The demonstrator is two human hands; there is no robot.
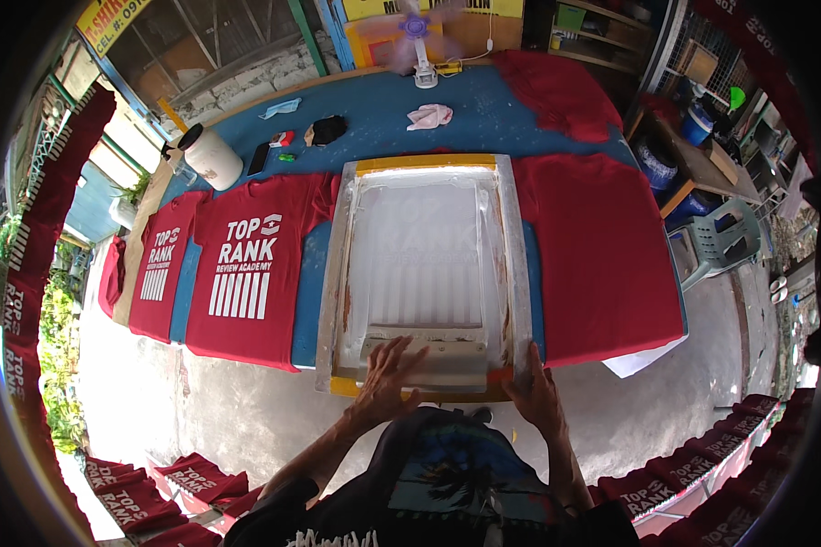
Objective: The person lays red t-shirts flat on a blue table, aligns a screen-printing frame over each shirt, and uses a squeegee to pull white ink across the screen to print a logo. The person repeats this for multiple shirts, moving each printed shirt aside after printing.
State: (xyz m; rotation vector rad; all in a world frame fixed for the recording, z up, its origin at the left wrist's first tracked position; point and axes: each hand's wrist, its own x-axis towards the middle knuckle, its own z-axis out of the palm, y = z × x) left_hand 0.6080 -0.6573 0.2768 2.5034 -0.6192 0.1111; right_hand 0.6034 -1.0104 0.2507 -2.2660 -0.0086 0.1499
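Note:
A screen printing frame [513, 264] with wooden sides lies on the blue table in front of me, its mesh smeared with white ink. At the near end of the mesh rests a wide squeegee [447, 362]. My left hand [390, 378] is over the squeegee's left part, its fingers spread; whether they touch it I cannot tell. At the frame's near right corner, my right hand [535, 394] grips the side, with the thumb inward and the fingers along the outer edge. Whatever lies under the frame is mostly hidden.
To the left lie printed red shirts [251, 264]; a plain red shirt [602, 264] is at the right. A white tub [212, 157], a dark phone [259, 159], a pink cloth [430, 117] and a fan [420, 55] stand or lie farther back. A plastic chair [725, 239] is beyond the right edge.

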